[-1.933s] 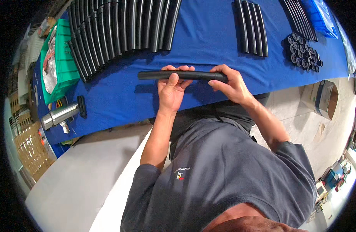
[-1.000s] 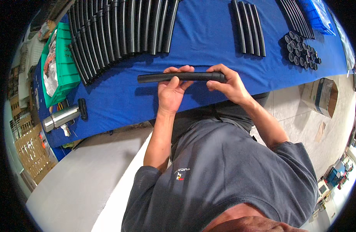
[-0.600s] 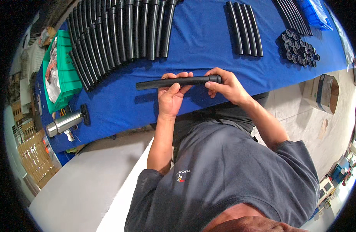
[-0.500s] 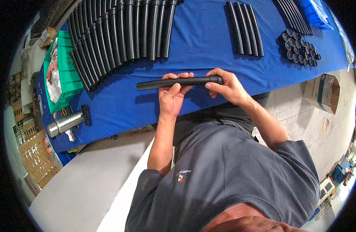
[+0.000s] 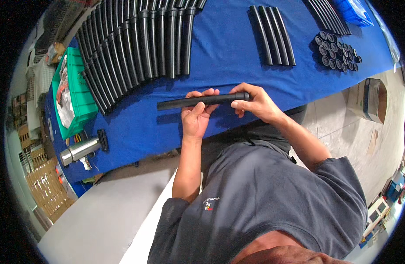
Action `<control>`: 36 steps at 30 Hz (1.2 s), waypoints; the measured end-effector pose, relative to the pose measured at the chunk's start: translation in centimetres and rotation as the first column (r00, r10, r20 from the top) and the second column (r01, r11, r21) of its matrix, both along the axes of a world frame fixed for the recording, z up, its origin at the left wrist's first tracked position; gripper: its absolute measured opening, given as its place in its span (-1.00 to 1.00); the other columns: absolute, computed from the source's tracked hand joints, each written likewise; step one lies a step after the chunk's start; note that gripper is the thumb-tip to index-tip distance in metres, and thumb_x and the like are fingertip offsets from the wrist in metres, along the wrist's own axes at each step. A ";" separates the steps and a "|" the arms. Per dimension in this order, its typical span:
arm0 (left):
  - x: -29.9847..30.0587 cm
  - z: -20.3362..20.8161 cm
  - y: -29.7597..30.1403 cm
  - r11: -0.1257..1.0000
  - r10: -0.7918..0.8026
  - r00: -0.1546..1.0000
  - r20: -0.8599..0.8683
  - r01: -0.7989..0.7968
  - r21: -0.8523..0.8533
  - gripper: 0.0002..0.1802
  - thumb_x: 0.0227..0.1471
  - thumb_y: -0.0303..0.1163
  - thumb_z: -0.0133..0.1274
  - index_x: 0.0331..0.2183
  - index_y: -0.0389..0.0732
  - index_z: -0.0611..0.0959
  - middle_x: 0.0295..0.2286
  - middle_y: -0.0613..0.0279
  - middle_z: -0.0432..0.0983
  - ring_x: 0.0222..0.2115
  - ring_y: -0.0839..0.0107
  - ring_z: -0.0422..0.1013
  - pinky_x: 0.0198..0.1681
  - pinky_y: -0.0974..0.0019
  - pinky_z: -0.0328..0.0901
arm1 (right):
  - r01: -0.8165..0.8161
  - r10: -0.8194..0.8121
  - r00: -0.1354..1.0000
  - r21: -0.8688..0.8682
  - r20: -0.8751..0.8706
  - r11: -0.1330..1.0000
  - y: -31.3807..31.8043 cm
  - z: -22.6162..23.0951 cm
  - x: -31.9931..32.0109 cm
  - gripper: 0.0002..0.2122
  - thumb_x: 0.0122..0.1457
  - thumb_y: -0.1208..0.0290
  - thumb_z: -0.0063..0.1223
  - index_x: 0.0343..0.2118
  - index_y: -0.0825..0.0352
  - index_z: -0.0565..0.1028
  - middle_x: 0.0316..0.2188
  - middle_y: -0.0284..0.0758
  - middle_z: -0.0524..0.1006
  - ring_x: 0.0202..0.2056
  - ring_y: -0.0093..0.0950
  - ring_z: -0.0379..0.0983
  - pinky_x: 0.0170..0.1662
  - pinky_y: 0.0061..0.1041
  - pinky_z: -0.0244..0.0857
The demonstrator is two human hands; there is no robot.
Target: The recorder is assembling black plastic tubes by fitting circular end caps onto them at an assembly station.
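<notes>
A black, slightly curved plastic tube [image 5: 174,104] lies level across both hands above the near edge of the blue-covered table. My left hand [image 5: 196,118] is closed round its middle, thumb in front and fingertips showing behind. At the right end, the fingers of my right hand [image 5: 260,104] grip a wider black collar [image 5: 242,96] on the tube. Part of the collar is hidden by that hand. Beyond the hands, several similar tubes with collars [image 5: 145,44] lie in overlapping rows at the far left. Several tubes without collars [image 5: 272,37] lie side by side right of centre.
Several black ring-shaped collars [image 5: 336,50] are grouped at the right, near thinner-looking black tubes [image 5: 327,17] and a blue bin [image 5: 354,13]. At the left are a green crate [image 5: 81,94] holding bags and a silver cylindrical tool [image 5: 81,149]. An open carton [image 5: 374,101] stands beyond the table's right edge.
The whole view has shifted slightly, with the table's left side lower in the picture. Both hands keep the same grip on the tube and collar.
</notes>
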State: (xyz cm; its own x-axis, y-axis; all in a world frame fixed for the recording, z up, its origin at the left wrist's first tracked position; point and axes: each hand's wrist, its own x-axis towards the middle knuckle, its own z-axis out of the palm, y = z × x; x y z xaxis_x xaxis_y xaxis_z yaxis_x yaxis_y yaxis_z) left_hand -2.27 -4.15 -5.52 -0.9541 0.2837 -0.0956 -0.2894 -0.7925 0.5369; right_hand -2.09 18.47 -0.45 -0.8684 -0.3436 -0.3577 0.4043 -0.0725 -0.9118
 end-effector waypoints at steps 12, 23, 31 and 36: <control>0.3 -1.1 -1.5 1.000 -0.009 1.000 -0.015 0.009 0.022 -0.66 0.06 -0.55 0.14 -0.09 -0.19 0.50 -0.02 -0.09 0.47 0.10 -0.02 0.33 0.17 -0.13 0.28 | -0.022 0.016 0.996 -0.075 -0.089 0.997 -0.9 -1.4 0.4 -0.68 0.17 0.33 0.20 -0.15 0.45 0.43 -0.58 -0.33 0.53 -0.57 -0.59 0.50 -0.50 -0.55 0.40; 0.0 -0.5 -0.6 0.999 -0.026 0.999 -0.027 0.026 -0.022 -0.65 0.10 -0.53 0.10 -0.04 -0.20 0.51 0.01 -0.12 0.44 0.11 -0.02 0.33 0.18 -0.13 0.28 | 0.043 0.037 0.908 0.181 -0.416 0.983 -0.3 -0.8 0.4 -0.68 0.14 0.34 0.21 -0.14 0.42 0.43 -0.53 -0.29 0.54 -0.51 -0.46 0.52 -0.42 -0.45 0.38; 0.5 -0.1 -1.4 0.998 0.016 0.998 0.059 -0.019 0.052 -0.66 0.04 -0.55 0.15 -0.10 -0.17 0.54 -0.03 -0.09 0.48 0.09 -0.03 0.35 0.17 -0.15 0.27 | -0.073 0.188 0.922 0.324 -0.337 0.943 -0.8 0.7 -0.2 -0.61 0.03 0.32 0.28 -0.13 0.42 0.46 -0.29 -0.09 0.52 -0.23 -0.15 0.51 -0.20 -0.24 0.37; -0.2 -0.8 -0.6 0.994 -0.057 0.998 0.039 0.053 0.093 -0.66 0.03 -0.59 0.12 -0.11 -0.16 0.54 -0.03 -0.10 0.47 0.12 -0.03 0.31 0.15 -0.09 0.31 | -0.018 0.050 0.982 0.174 -0.184 0.985 0.0 0.9 -0.1 -0.70 0.05 0.40 0.26 -0.19 0.40 0.48 -0.33 -0.10 0.54 -0.27 -0.22 0.53 -0.22 -0.34 0.39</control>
State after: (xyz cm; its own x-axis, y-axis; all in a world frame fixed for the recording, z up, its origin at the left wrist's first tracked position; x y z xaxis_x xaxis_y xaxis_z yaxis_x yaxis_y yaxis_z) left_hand -2.44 -4.72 -6.33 -0.9325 0.3454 -0.1059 -0.3548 -0.8202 0.4487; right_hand -2.16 18.44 0.46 -0.9143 -0.3221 -0.2458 0.2247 0.1015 -0.9691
